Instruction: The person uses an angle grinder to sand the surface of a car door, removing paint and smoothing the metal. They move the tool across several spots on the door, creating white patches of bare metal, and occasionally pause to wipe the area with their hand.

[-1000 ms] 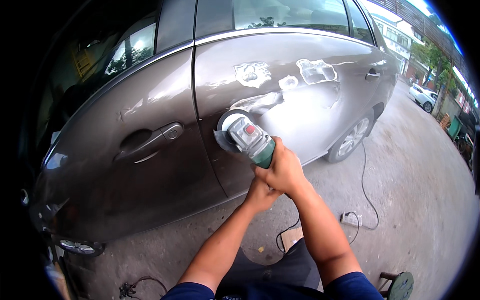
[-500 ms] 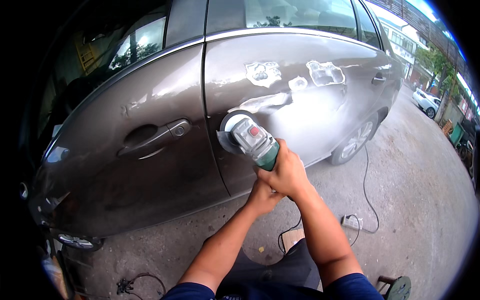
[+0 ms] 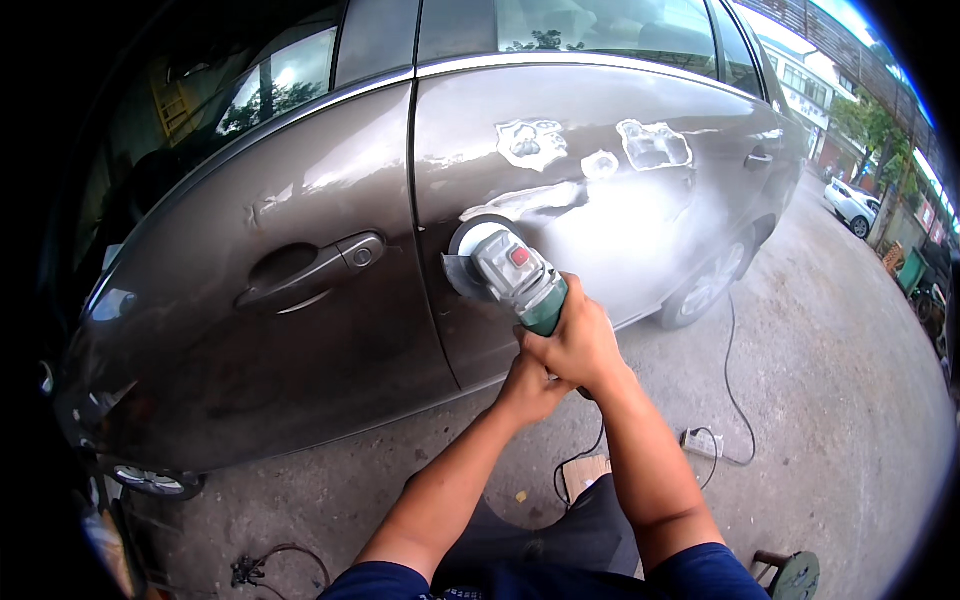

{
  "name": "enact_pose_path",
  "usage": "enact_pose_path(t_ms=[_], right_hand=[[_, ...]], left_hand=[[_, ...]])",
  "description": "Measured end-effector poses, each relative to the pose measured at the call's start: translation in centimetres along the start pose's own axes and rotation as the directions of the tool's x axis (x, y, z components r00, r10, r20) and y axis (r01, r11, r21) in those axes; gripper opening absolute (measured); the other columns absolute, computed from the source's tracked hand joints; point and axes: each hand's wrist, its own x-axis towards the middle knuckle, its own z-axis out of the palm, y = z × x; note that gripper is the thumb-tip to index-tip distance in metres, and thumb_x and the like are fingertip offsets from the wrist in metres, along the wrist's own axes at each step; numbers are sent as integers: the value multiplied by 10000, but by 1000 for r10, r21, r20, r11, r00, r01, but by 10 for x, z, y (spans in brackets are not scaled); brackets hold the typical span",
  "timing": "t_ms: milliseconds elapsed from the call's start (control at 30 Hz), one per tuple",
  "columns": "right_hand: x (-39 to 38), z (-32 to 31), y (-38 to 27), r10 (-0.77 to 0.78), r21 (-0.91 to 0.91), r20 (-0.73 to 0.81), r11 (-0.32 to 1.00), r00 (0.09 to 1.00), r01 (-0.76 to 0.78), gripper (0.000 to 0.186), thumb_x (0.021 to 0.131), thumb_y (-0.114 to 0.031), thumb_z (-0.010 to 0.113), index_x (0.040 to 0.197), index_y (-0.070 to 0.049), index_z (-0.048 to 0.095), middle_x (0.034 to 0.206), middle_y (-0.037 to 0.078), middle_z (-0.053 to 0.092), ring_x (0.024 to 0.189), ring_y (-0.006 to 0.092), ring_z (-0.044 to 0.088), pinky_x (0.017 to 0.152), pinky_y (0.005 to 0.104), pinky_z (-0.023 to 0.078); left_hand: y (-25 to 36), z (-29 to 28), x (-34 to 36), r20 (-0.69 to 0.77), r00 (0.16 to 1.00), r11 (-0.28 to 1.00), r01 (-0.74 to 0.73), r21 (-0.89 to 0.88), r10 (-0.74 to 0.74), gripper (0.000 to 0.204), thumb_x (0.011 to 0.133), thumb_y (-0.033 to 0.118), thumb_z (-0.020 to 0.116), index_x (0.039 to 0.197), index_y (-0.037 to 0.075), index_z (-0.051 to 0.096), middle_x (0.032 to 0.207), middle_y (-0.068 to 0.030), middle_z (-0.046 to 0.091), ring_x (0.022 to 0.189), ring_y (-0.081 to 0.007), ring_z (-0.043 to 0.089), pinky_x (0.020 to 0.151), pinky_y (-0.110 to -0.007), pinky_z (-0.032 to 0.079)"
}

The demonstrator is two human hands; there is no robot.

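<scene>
Both hands hold a grey-and-green angle grinder (image 3: 518,272) by its body. My right hand (image 3: 582,342) wraps round the green housing. My left hand (image 3: 533,388) grips just below and partly behind it, so some of its fingers are hidden. The grinder's round disc (image 3: 470,238) lies against the brown rear door (image 3: 460,120), close to the seam with the front door. Above the disc, a long pale scraped strip (image 3: 525,200) crosses the panel. Higher up are ground patches (image 3: 655,146) with whitish edges. White dust (image 3: 625,235) drifts to the right of the tool.
The front door (image 3: 330,370) with its handle (image 3: 315,272) stands to the left. Behind me on the concrete, a black cable (image 3: 733,380) runs to a power strip (image 3: 703,443). A cardboard piece (image 3: 585,475) and a round stool (image 3: 797,577) are nearby. A white car (image 3: 852,204) is parked farther off.
The grinder, with both hands on it, has shifted slightly right and up along the door. The dust has spread farther over the rear wheel. My grip looks the same.
</scene>
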Motion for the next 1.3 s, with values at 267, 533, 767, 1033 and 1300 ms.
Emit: enact_pose_path(t_ms=[267, 533, 767, 1033, 1300], right_hand=[[4, -5, -4, 17, 6, 9, 1000, 1000, -17, 684, 673, -251, 748, 1224, 16, 445, 962, 258, 664, 931, 442, 640, 801, 481, 511], [1, -2, 3, 17, 5, -5, 1000, 1000, -17, 687, 679, -244, 744, 1229, 26, 434, 951, 262, 661, 923, 447, 638, 793, 487, 507], [4, -6, 3, 28, 25, 6, 999, 1000, -29, 623, 676, -242, 748, 1156, 14, 445, 939, 273, 658, 916, 462, 631, 793, 493, 504], [4, -9, 2, 34, 27, -4, 999, 999, -34, 637, 674, -253, 748, 1173, 9, 449, 945, 272, 661, 919, 459, 635, 801, 492, 505], [7, -4, -6, -5, -4, 44, 1000, 999, 6, 701, 673, -255, 750, 1239, 18, 437, 962, 265, 662, 925, 445, 641, 801, 479, 513]], left_hand=[[-6, 0, 3, 32, 998, 998, 62, 0, -62, 570, 801, 132, 758, 1287, 7, 487, 1154, -150, 607, 1012, -247, 630, 816, -389, 514], [11, 1, 5, 54, 995, 995, 91, -44, -88, 532, 843, 120, 706, 1309, -13, 487, 1263, -147, 565, 1209, -239, 530, 1001, -382, 428], [8, 0, 10, 107, 981, 985, 167, -48, -161, 557, 848, 132, 705, 1327, -14, 463, 1293, -151, 541, 1212, -241, 525, 1004, -382, 427], [9, 8, 5, 25, 995, 994, 101, -49, -100, 551, 847, 125, 711, 1321, -17, 468, 1305, -155, 534, 1217, -239, 521, 993, -397, 432], [-5, -1, 2, 19, 999, 999, 28, 20, -28, 637, 804, 116, 749, 1350, -2, 442, 1193, -146, 587, 1116, -248, 580, 906, -396, 480]])
